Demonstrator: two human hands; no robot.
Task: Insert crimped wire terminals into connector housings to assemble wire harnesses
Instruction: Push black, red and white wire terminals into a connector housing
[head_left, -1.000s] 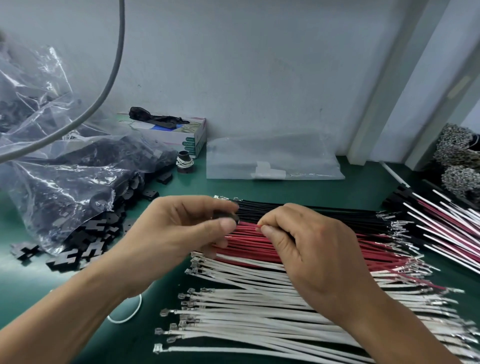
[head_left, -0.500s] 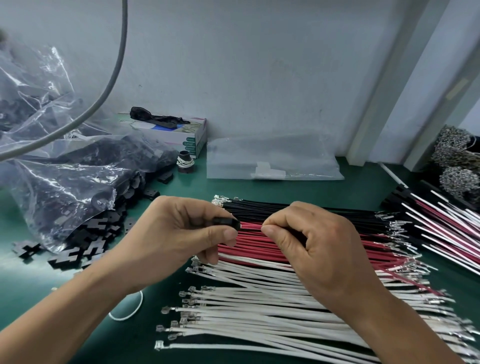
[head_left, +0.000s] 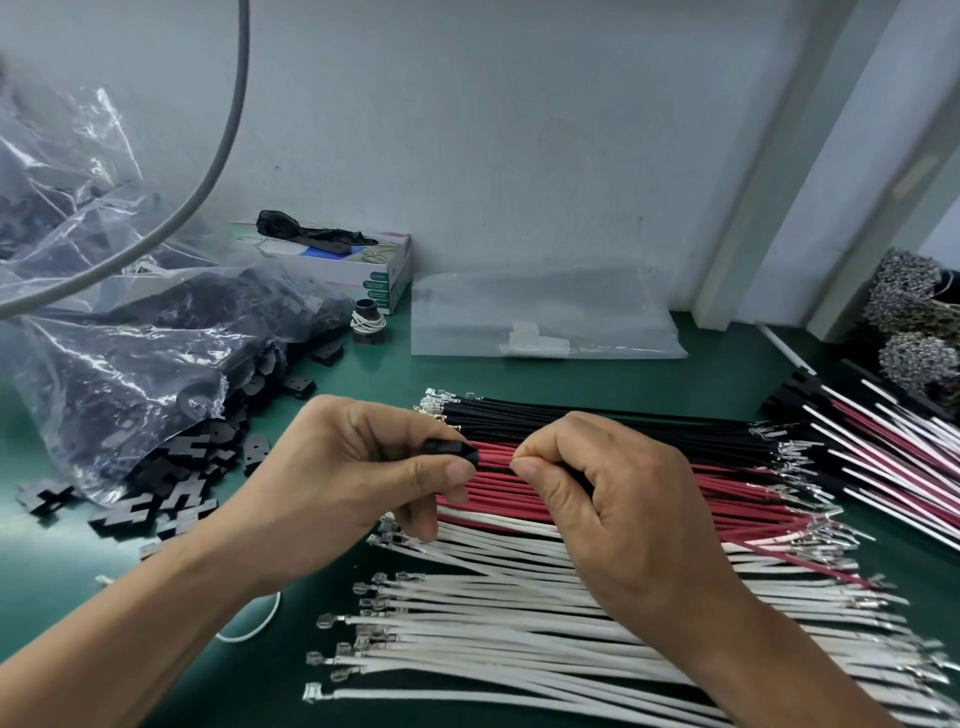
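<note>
At mid-frame the left hand (head_left: 343, 483) pinches a small black plastic connector housing (head_left: 451, 450) while the right hand (head_left: 613, 514) pinches a thin wire, apparently mid-insertion; next, the terminal likely needs a straight push home.

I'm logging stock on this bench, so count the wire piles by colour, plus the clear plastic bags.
Pile of black insulated wires: 1
Pile of red insulated wires: 1
Pile of white insulated wires: 1
Mixed red-and-white wire pile at the right edge: 1
Clear plastic bags, one holding black housings, one flat: 2
Total: 6
</note>
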